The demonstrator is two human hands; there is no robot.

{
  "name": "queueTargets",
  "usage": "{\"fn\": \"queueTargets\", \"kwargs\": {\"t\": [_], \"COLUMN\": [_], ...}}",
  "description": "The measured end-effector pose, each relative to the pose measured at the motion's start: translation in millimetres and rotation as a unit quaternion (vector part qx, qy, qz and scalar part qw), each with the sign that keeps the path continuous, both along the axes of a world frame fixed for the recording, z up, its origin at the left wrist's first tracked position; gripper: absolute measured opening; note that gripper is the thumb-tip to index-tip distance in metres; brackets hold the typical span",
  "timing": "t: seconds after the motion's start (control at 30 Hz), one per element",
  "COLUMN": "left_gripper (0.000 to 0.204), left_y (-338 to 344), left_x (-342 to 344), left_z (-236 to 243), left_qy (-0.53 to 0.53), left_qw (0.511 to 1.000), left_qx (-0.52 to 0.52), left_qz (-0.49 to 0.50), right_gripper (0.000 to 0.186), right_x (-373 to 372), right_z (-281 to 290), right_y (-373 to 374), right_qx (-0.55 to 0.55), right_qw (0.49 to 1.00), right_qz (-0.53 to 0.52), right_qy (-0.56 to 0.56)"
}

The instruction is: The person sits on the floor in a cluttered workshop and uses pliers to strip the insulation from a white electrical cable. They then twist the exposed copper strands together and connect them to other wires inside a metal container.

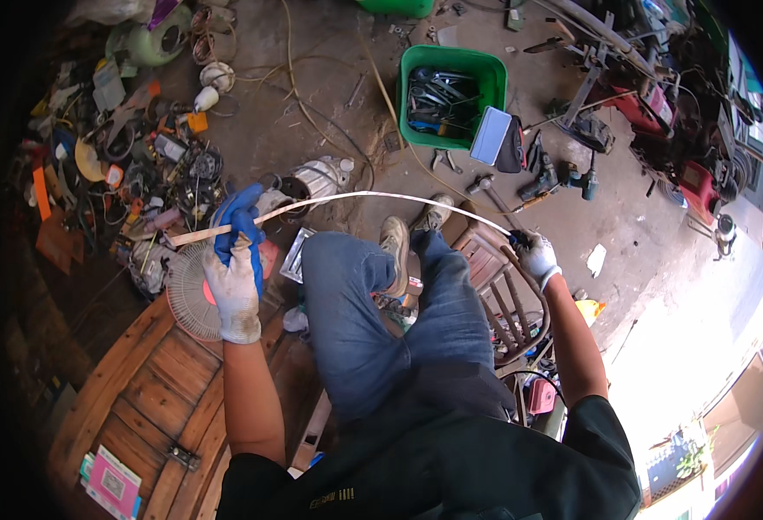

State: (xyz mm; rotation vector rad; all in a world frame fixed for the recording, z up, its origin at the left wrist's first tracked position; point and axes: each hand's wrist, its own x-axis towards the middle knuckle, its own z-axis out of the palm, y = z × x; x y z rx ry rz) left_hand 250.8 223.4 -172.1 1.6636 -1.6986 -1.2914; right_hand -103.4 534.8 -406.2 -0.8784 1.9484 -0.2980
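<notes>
A long, thin, pale strip [373,194], flat and wood-coloured at its left end, arches over my knees from hand to hand. My left hand [234,286], in a white work glove, is closed around something blue and crumpled [241,208], like a cloth or spare glove, which wraps the strip near its left end. At the right, the strip's other end meets my right hand [535,257], whose white glove has dark fingertips; these are closed on it. The exact grip of the left fingers is partly hidden by the blue material.
A pink-centred fan [199,290] and wooden panel [160,373] lie left, below piled scrap parts [169,169]. Ahead stands a green bin [407,95] of tools. A hammer [490,191] and cordless drills [537,184] lie nearby. A wooden chair [520,316] stands right of my legs.
</notes>
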Motion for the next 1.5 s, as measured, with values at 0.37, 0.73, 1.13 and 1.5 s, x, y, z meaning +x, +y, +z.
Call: {"fn": "queueTargets", "kwargs": {"t": [0.37, 0.73, 1.13, 1.5], "left_gripper": [0.045, 0.027, 0.027, 0.047], "left_y": [50.7, 69.9, 66.3, 131.4], "left_x": [125.5, 64.4, 114.5, 162.7], "left_z": [-119.7, -389.6, -497.8, -460.2], "left_qy": [-0.023, 0.051, 0.154, -0.117], "left_qw": [0.998, 0.964, 0.982, 0.989], "left_qx": [0.057, 0.242, 0.103, 0.082], "left_qz": [0.029, -0.094, -0.033, -0.024], "right_gripper": [0.026, 0.047, 0.018, 0.039], "right_x": [48.1, 155.4, 278.1, 296.6], "right_z": [-190.6, -231.9, -256.5, -293.0], "right_y": [-8.7, -177.2, -312.9, -315.4], "right_qx": [0.014, -0.106, -0.232, -0.356], "right_qw": [0.997, 0.908, 0.862, 0.894], "right_qz": [-0.076, -0.116, 0.274, 0.245], "right_qy": [-0.002, -0.387, -0.357, -0.116]}}
